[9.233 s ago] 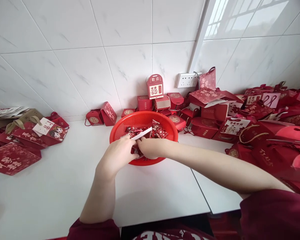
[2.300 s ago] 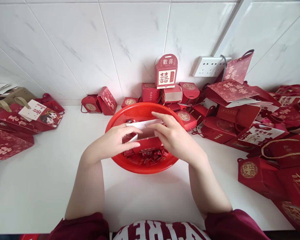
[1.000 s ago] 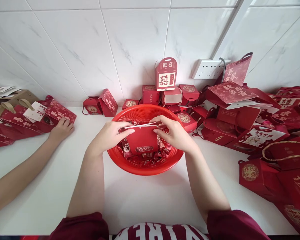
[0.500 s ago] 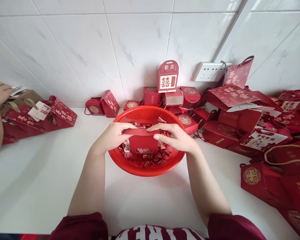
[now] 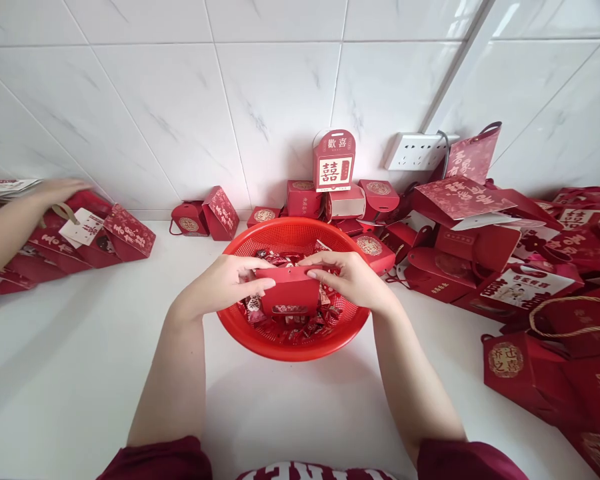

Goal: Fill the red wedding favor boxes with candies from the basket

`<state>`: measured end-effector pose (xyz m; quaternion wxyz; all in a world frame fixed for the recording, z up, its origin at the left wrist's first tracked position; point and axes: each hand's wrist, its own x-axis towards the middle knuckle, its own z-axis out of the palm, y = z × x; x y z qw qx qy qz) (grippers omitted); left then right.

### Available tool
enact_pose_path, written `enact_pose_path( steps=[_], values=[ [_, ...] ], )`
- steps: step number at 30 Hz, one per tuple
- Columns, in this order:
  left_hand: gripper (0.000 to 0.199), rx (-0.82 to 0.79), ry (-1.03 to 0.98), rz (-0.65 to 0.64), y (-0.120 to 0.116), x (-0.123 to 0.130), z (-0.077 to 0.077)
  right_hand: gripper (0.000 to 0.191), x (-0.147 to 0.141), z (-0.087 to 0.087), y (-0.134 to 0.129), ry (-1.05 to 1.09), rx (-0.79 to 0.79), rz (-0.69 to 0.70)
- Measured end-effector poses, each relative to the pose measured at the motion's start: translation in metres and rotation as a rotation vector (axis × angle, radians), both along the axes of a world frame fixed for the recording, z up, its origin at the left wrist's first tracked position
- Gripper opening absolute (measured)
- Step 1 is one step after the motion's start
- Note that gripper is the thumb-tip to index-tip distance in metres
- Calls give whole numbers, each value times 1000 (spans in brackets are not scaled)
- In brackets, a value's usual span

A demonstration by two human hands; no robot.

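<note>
A small red gift box [image 5: 291, 293] with a cut-out window low on its near side is held over the candy in a red plastic basket [image 5: 293, 351]. My left hand [image 5: 230, 283] pinches the box's top left edge, thumb on the near face. At the top right edge my right hand [image 5: 347, 279] grips in the same way, thumb in front and fingers behind. Wrapped candies [image 5: 310, 327] in red and white lie around the box inside the basket. The fingertips behind the box's top edge are partly hidden.
Red gift boxes [image 5: 375, 197] stand behind the basket, and a large heap of red boxes and bags [image 5: 445, 267] fills the right. At left, another person's hand [image 5: 63, 192] rests over a row of red bags [image 5: 125, 233]. A power strip [image 5: 415, 152] is on the tiled wall.
My left thumb now lies along the front of the box's top edge. The other person's hand has reached rightward over the row of bags. The whole view has shifted slightly.
</note>
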<state>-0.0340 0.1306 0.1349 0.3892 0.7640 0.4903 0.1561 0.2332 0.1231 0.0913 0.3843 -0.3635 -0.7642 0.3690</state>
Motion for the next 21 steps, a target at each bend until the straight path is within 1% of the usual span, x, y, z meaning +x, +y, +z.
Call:
enact_pose_path(
  steps=[3, 6, 10, 12, 14, 16, 19, 21],
  values=[
    [36, 41, 29, 26, 1, 3, -2, 23, -1, -1, 0, 9, -1, 4],
    [34, 97, 91, -30, 3, 6, -3, 24, -4, -2, -1, 14, 34, -18],
    [42, 265, 112, -98, 0, 7, 0, 22, -11, 1, -6, 42, 86, -60],
    [42, 338, 86, -59, -4, 2, 2, 21, -13, 4, -9, 109, 106, -125],
    [39, 428, 28, 64, -7, -7, 5, 22, -12, 7, -11, 172, 140, -211],
    [33, 562, -95, 268, -8, -21, 7, 23, -6, 10, -13, 181, 174, -278],
    [25, 759, -437, 645, -3, -44, 10, 16, 7, 14, -14, 129, 196, -317],
    [28, 819, -648, 851, 5, -58, 9, 15, 14, 16, -14, 102, 205, -324]
  ],
)
